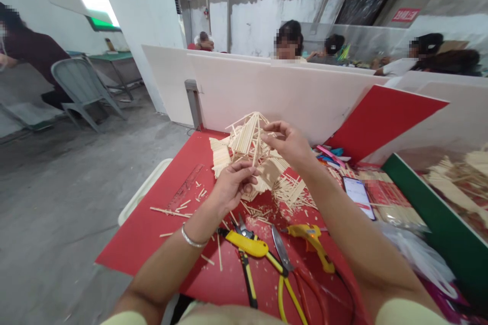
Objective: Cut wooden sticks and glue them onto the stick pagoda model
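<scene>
A small house model of thin wooden sticks (247,139) stands on the red table (152,223). My left hand (232,183) is closed in a pinch on a stick at the model's lower front. At the roof's right side, my right hand (287,144) pinches the top of an upright stick with thumb and forefinger. Loose sticks (293,190) lie piled around the model's base.
Yellow-handled cutters (247,246), red-handled scissors (290,264) and a yellow glue gun (314,244) lie near the front edge. A clear ruler (185,188) is at left, a phone (358,195) at right. White partitions (290,99) stand behind; other people sit beyond.
</scene>
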### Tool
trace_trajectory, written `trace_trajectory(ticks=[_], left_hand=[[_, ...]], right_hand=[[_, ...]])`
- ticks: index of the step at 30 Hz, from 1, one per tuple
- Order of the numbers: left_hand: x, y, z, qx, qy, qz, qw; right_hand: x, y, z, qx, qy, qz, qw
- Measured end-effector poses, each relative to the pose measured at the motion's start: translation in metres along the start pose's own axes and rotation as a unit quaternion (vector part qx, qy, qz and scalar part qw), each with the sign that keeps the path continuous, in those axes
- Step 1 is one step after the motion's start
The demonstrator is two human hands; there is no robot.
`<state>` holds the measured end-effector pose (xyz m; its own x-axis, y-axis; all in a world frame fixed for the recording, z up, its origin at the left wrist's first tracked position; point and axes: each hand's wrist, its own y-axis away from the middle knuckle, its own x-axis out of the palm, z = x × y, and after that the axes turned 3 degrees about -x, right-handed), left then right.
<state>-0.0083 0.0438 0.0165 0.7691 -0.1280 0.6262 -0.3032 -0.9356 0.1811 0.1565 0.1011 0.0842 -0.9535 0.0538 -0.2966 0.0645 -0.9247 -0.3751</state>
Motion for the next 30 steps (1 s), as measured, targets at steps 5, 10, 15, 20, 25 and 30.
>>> trace_trajectory(ticks=[5,10,15,20,25,30], left_hand=[[-0.004,0.022,0.017,0.022,-0.016,-0.005,1.0],[-0.001,0.035,0.024,0.035,-0.046,-0.027,0.998],[0.003,0.047,0.03,0.066,-0.096,-0.044,0.992],[0.003,0.058,0.038,0.097,-0.131,-0.045,0.986],[0.0,0.072,0.049,0.078,-0.143,-0.015,0.987],[-0.003,0.083,0.059,0.064,-0.148,-0.008,0.987]], right_hand=[[0.001,0.056,0.004,0.012,-0.007,0.014,1.0],[0.007,0.084,-0.006,0.044,-0.098,-0.001,0.994],[0.006,0.101,-0.004,0.052,-0.157,0.015,0.986],[0.007,0.117,0.002,0.062,-0.161,0.0,0.985],[0.006,0.131,-0.008,0.082,-0.191,-0.027,0.978],[0.008,0.147,-0.017,0.098,-0.207,-0.046,0.972]])
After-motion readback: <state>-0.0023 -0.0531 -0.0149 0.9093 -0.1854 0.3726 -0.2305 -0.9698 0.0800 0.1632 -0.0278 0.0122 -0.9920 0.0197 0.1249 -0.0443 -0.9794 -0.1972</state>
